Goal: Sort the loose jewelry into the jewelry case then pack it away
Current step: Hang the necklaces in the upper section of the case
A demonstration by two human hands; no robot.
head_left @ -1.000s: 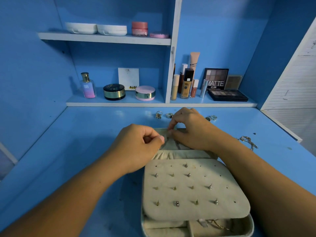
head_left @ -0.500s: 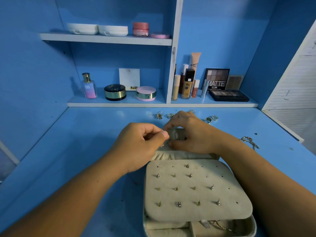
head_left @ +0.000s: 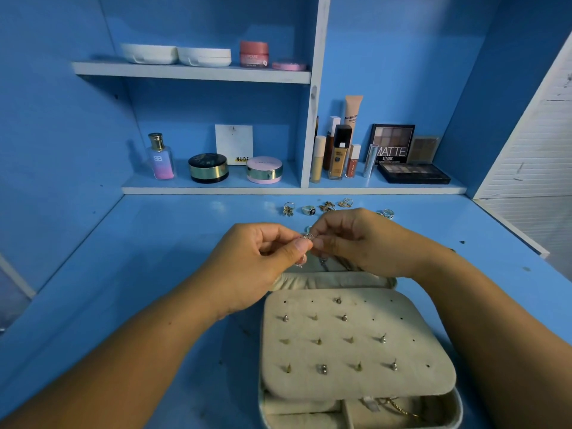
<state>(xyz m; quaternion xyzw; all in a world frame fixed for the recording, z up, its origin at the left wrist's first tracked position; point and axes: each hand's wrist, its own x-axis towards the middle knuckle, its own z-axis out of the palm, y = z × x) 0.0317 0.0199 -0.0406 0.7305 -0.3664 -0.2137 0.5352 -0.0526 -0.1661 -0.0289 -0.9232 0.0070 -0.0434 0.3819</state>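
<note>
Both hands have risen since half a second ago. Then they were pressed low against the gathered pocket (head_left: 334, 280) at the far end of the jewelry case (head_left: 458, 410). Now they hang just above it, fingertips meeting in the air.

The left hand (head_left: 257, 261) and the right hand (head_left: 362, 243) each pinch the same small silver piece (head_left: 308, 237) between thumb and forefinger, with the other fingers curled in. The piece sits right between the two hands, over the far edge of the case. It was hidden by the fingers a moment ago. Something thin hangs from it towards the pocket, too small to make out.

Just nearer than the hands lies the earring panel (head_left: 356, 342), flat and unmoved, with studs (head_left: 322, 369) pushed through several of its holes. Nearer still, under the panel's front edge, a gold chain (head_left: 399, 407) lies in an open compartment of the case.

Just beyond the hands, a row of loose rings (head_left: 309, 210) lies on the blue table (head_left: 154, 274). With the right hand lifted and drawn back, more of them show than before, and one more ring (head_left: 387, 213) lies past the right knuckles. Farther behind them the shelf (head_left: 278, 190) of cosmetics stands as it did.
</note>
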